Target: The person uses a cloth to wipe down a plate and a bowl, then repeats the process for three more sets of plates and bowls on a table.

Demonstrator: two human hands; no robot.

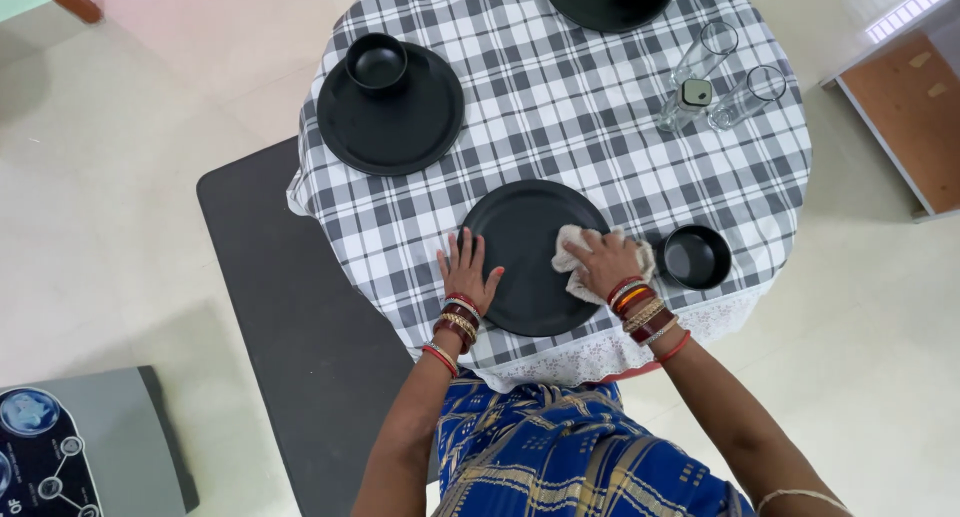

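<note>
Round table (640, 167), covered with a grey-and-white checked tablecloth with a lace edge, seen from above.

Item 1: black dinner plate (525, 252), flat on the cloth at the near edge of the table, directly in front of the person.

Item 2: left hand (467, 275). Lies palm down, fingers spread and straight, on the plate's left rim and the cloth beside it. It grips nothing; it presses flat on the plate edge. Red and gold bangles at the wrist.

Item 3: right hand (603, 261). Rests palm down on a crumpled white cloth (578, 265), fingers curled loosely over it. The cloth lies on the plate's right rim, partly hanging past it onto the tablecloth. Bangles at this wrist too.

Item 4: small black bowl (696, 256), upright, just beside the right hand, apart from the plate.

Item 5: second black plate (400, 127), far left of the table, carrying a black bowl (376, 63) near its upper edge.

Item 6: third black plate (600, 2), far edge, partly cut off by the frame.

Item 7: two clear drinking glasses (745, 95), standing close together at the far right, with a small clear shaker (690, 99) touching or just beside them.

Item 8: dark grey floor mat (290, 317), on the pale tiled floor left of the table.

Item 9: grey appliance with a dark printed panel (60, 457), lower left corner, on the floor.
</note>
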